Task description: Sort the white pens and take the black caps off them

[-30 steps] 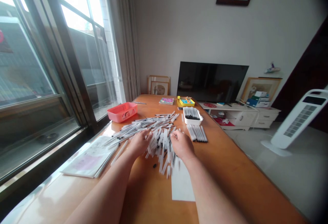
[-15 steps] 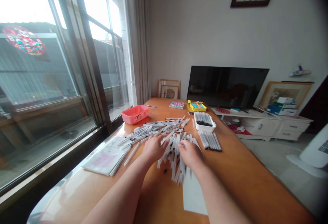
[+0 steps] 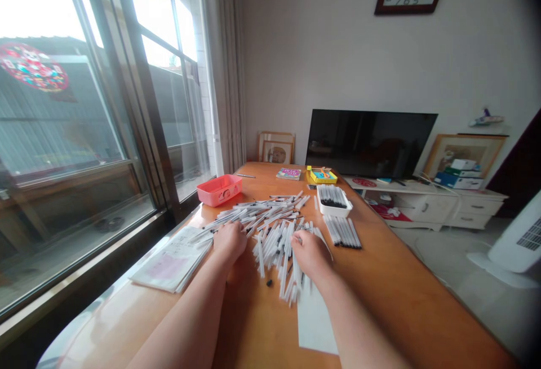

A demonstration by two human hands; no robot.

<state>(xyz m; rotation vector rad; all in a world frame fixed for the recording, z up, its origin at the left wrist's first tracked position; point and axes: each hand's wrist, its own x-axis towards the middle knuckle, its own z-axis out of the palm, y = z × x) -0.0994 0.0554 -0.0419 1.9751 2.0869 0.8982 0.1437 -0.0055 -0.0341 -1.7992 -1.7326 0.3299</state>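
Observation:
My left hand (image 3: 230,241) rests at the near edge of a loose heap of white pens (image 3: 270,207), some with black tips. Its fingers curl downward, and whatever they grip is hidden under them. My right hand (image 3: 311,253) is closed at a second, nearer pile of pens (image 3: 274,243); its thumb and fingers pinch together among the white barrels. Part of this pile reaches under that hand and over a white paper sheet (image 3: 315,324). A small black cap (image 3: 269,283) lies between my arms.
Right of the piles, a row of pens (image 3: 343,231) lies side by side before a white box (image 3: 336,209) filled with pens. A pink basket (image 3: 220,190) and stacked papers (image 3: 169,262) are on the left. Farther back are a booklet (image 3: 288,173) and a yellow box (image 3: 322,176).
My left hand has moved left, off the nearer pile, to where a loose pen lay beside the papers. My right hand stays at the nearer pile. The view has shifted slightly.

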